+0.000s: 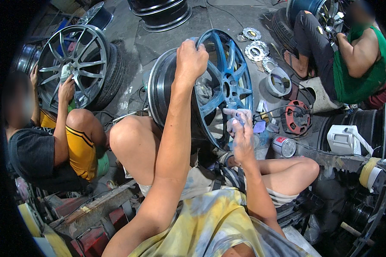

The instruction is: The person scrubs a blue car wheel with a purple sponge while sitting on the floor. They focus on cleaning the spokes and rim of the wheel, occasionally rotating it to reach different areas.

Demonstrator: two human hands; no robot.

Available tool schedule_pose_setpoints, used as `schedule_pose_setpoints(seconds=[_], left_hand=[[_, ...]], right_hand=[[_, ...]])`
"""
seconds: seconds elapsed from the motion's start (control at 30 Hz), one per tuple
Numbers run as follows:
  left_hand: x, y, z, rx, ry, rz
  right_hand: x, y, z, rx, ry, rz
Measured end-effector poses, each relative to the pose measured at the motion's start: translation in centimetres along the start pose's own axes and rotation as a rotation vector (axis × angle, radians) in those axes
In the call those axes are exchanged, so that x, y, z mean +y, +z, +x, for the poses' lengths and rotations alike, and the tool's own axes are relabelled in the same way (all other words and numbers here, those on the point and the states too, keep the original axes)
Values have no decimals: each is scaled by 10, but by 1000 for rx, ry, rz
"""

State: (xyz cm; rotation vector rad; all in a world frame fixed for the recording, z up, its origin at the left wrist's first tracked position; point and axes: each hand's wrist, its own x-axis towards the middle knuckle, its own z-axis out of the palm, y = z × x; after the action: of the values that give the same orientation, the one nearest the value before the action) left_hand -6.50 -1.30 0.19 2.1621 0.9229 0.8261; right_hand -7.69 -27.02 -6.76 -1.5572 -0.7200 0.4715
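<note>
While a can [286,147] with a red label [278,144] sits nearby, your left hand [191,59] grips the blue wheel [232,79]; your right hand [243,138] curls by its spokes [212,104], holding what, I can't tell.

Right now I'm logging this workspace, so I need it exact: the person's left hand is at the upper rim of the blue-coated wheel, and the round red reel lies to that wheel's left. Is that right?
Not quite: the head view shows the round red reel to the right of the blue-coated wheel. The left hand is indeed at its upper rim.
</note>
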Motion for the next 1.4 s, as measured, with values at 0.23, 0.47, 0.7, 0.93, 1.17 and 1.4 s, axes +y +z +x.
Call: schedule_pose_setpoints(seconds=[0.23, 0.47, 0.7, 0.93, 1.17, 1.4], left_hand=[[8, -4, -2, -26, -34, 21], [4, -2, -1, 15, -4, -6], [16, -3, -7, 20, -16, -38], [12, -1, -7, 47, 55, -16], [2, 5, 1, 63, 50, 31], [-5, 10, -3, 109, 85, 10]], right_hand=[[-15, 3, -1, -12, 328, 327], [-19, 19, 3, 23, 282, 327], [-27, 45, 13, 168, 326, 425], [-41, 52, 6, 174, 386, 434], [-42, 59, 7, 194, 315, 416], [-40, 55, 16, 176, 395, 558]])
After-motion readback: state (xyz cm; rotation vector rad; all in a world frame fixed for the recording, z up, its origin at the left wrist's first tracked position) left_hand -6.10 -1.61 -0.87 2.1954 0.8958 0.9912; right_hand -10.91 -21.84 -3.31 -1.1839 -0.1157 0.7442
